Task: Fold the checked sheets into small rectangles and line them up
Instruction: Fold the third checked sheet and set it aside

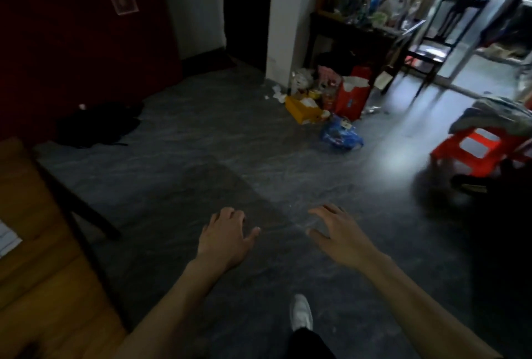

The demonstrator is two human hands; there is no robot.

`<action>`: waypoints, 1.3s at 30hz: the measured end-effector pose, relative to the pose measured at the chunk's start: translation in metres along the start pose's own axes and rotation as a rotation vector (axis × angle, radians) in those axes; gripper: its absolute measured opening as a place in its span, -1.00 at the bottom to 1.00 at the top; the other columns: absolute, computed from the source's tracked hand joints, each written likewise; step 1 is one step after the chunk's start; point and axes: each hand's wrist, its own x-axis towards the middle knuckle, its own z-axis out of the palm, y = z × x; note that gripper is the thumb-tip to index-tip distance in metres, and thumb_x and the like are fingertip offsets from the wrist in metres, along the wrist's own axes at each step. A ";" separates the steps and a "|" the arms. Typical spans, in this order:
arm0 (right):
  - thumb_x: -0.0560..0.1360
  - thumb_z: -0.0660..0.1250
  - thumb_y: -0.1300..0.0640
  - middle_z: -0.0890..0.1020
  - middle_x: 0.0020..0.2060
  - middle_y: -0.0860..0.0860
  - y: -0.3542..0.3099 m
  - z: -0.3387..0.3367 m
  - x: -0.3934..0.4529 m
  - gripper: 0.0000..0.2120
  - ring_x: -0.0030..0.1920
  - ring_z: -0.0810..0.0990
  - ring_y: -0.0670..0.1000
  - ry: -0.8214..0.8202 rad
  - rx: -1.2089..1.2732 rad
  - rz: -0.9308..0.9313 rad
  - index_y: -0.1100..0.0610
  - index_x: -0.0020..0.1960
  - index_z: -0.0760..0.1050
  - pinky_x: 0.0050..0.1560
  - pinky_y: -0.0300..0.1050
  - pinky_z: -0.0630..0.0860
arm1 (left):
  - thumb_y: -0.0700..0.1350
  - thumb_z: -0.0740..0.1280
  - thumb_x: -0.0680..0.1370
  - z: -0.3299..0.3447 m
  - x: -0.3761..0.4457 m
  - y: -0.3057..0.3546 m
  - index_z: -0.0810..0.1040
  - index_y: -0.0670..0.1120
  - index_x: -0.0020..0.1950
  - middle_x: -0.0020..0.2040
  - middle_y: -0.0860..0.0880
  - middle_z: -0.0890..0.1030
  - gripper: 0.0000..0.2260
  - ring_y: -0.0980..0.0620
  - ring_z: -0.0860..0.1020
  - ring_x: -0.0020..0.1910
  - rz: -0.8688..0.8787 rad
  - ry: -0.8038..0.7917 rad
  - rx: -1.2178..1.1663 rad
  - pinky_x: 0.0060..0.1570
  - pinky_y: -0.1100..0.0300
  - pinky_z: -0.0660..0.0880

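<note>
Above the floor [201,134], both hands empty.

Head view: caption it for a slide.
Both empty hands, left hand and right hand, reach forward over a dark floor; no checked sheets visible.

Edges cropped, far corner smeared, shadows swallowing detail.

The wooden table [43,243] is cut off by the left and bottom edges. The red stool [472,154] is blurred and partly covered by a grey cloth [498,116], itself cropped at the right edge. The clutter on the dark side table [345,24] is too smeared to be identified. The black heap [95,125] on the floor cannot be made out. Only the toe of a white shoe [301,312] is seen. No checked pattern can be made out anywhere.
</note>
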 end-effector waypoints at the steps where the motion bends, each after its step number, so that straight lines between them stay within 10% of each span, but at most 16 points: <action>1: 0.56 0.27 -0.13 0.45 0.31 -0.02 0.002 0.001 0.021 -0.55 0.34 0.39 0.05 -0.005 0.011 -0.021 0.02 0.39 0.39 0.30 -0.08 0.36 | 0.27 0.21 0.54 -0.003 0.011 -0.006 0.46 0.02 0.26 0.32 0.00 0.40 -0.57 -0.07 0.40 0.29 -0.037 0.005 -0.010 0.24 -0.03 0.43; 18: 0.53 0.35 -0.06 0.52 0.24 0.01 -0.020 -0.040 0.381 -0.60 0.26 0.50 0.05 -0.183 0.135 -0.518 0.04 0.32 0.46 0.28 -0.07 0.42 | 0.26 0.24 0.54 -0.112 0.214 -0.045 0.51 0.02 0.16 0.17 -0.03 0.51 -0.62 -0.07 0.50 0.14 -0.613 0.214 -0.142 0.17 -0.03 0.48; 39: 0.53 0.37 0.01 0.51 0.22 0.00 -0.261 0.012 0.660 -0.63 0.23 0.50 0.01 -0.292 0.030 -0.793 0.06 0.30 0.48 0.28 -0.09 0.42 | 0.22 0.26 0.56 -0.196 0.348 -0.281 0.46 0.04 0.26 0.25 -0.03 0.47 -0.63 0.01 0.48 0.14 -0.812 0.413 -0.383 0.10 0.04 0.51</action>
